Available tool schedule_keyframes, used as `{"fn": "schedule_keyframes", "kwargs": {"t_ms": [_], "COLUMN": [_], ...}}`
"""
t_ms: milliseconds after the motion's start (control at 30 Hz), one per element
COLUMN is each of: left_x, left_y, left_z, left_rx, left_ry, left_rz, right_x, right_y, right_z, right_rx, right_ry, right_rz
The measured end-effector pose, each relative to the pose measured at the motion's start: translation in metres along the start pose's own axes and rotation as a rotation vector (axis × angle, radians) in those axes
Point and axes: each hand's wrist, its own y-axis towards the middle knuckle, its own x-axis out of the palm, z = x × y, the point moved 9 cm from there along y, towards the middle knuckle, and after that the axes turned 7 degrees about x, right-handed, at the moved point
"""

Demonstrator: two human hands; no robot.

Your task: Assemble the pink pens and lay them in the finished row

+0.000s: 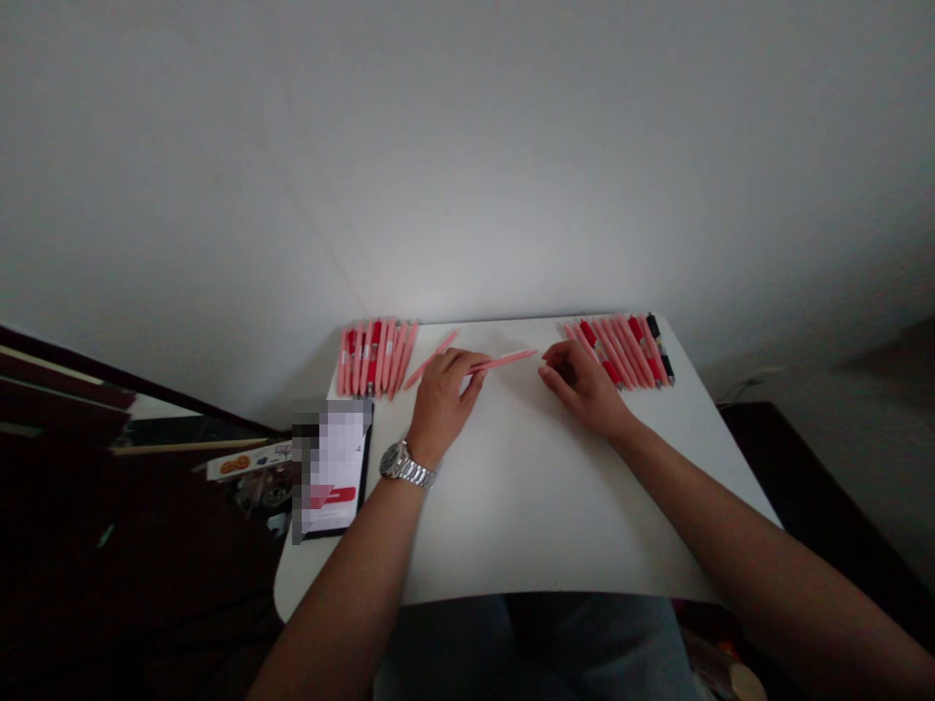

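A slim pink pen [511, 359] is pinched in my left hand [443, 394], held nearly level with its tip pointing right. My right hand [580, 389] is beside that tip, fingers curled with a gap between thumb and fingers, and nothing shows in it. Another pink pen [420, 370] lies slanted just behind my left hand. To the left is a row of pink and red pens [376, 358]. A second row of pink, red and black pens [628, 350] lies at the right, partly behind my right hand.
A tablet or large phone [343, 467] with a lit, partly blurred screen lies at the left of the white table [511, 526]. The wall [467, 195] rises directly behind the table. A dark piece of furniture [789, 458] stands at the right.
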Motion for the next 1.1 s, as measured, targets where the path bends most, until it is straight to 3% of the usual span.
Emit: {"fn": "schedule_keyframes", "kwargs": {"t_ms": [233, 667, 1100], "left_x": [0.009, 0.014, 0.009], "left_y": [-0.001, -0.001, -0.007], "left_z": [0.010, 0.015, -0.021], "left_rx": [0.036, 0.079, -0.204], "left_ry": [-0.031, -0.093, -0.425], "left_rz": [-0.058, -0.069, 0.141], "right_x": [-0.001, 0.008, -0.004], "right_y": [0.000, -0.003, -0.003], "right_z": [-0.002, -0.023, -0.013], "right_rx": [-0.007, -0.160, -0.115], "right_ry": [0.056, -0.174, -0.119], "right_rz": [0.024, -0.059, 0.022]}}
